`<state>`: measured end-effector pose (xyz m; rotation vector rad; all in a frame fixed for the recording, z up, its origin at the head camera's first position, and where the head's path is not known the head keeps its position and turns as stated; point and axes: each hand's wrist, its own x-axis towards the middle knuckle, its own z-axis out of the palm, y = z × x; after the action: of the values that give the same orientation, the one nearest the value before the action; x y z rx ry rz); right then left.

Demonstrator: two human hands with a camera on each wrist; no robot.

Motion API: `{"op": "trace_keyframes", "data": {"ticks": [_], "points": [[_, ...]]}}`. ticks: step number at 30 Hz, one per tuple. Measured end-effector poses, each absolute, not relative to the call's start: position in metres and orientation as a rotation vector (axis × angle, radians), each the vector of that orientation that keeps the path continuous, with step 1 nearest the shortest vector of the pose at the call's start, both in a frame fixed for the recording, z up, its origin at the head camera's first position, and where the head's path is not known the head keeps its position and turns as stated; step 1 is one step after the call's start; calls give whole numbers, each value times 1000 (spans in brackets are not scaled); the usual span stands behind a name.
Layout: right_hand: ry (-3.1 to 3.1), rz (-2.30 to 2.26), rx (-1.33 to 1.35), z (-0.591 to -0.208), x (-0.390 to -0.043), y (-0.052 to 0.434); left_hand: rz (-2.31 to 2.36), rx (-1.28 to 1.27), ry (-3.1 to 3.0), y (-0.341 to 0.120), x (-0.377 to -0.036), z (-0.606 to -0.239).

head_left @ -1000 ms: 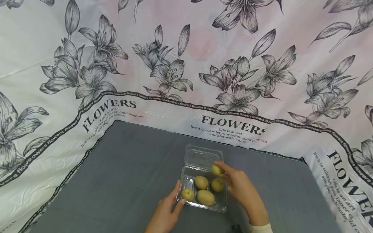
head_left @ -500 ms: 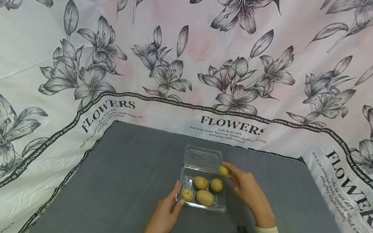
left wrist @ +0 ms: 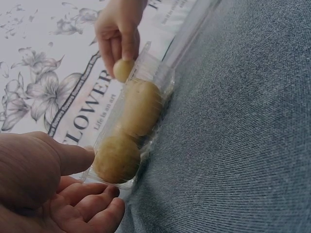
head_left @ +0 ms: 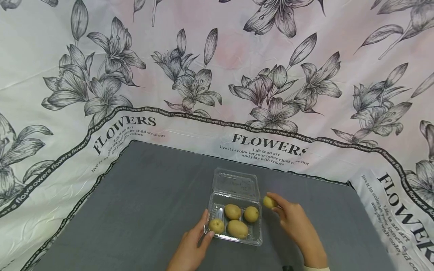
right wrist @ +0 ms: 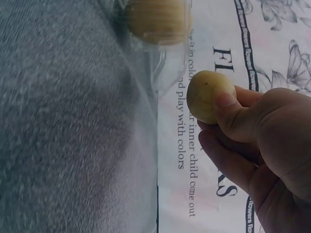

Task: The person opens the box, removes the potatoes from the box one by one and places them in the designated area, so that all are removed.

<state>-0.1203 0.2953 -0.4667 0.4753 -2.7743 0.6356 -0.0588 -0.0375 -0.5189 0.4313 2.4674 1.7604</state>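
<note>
A clear plastic clamshell box point(head_left: 259, 231) lies on the table with its lid point(head_left: 235, 183) folded back. Several potatoes sit inside, among them a large oval potato point(head_left: 237, 229) at the front and a rounder potato point(head_left: 216, 226) in the near left corner. My left hand point(head_left: 191, 244) holds the box's left edge, thumb point(left wrist: 77, 159) at the rim and fingers lower down. Just beyond the box's right side, my right hand point(head_left: 298, 222) pinches a small potato point(right wrist: 206, 94) between thumb and fingers, raised above the table in the right wrist view.
The grey table point(head_left: 152, 195) spreads out on both sides of the box. A white cloth point(head_left: 190, 139) printed with flowers and lettering borders it at the back and sides. A small dark object point(head_left: 288, 268) shows at the bottom edge near the right sleeve.
My right hand has carried the small potato rightward from over the box to outside its right edge. The left hand keeps its hold on the box, and the other potatoes stay put.
</note>
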Motion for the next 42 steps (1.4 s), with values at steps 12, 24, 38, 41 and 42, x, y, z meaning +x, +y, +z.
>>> {"op": "trace_keyframes", "data": {"ticks": [12,24,38,41,42], "points": [[-2845,611,404,-472,-119,304,1766,433,2465,-39,-58,-520],[-2873,604,377,-486,-118,308,1784,451,2477,-39,-57,-521],[-2958,600,322,-487,-117,307,1790,445,2466,-39,-56,-519],[-2933,591,336,-488,-117,308,1799,447,2472,-38,-57,-519],[-2927,587,339,-488,-117,308,1801,449,2475,-38,-56,-518]]}}
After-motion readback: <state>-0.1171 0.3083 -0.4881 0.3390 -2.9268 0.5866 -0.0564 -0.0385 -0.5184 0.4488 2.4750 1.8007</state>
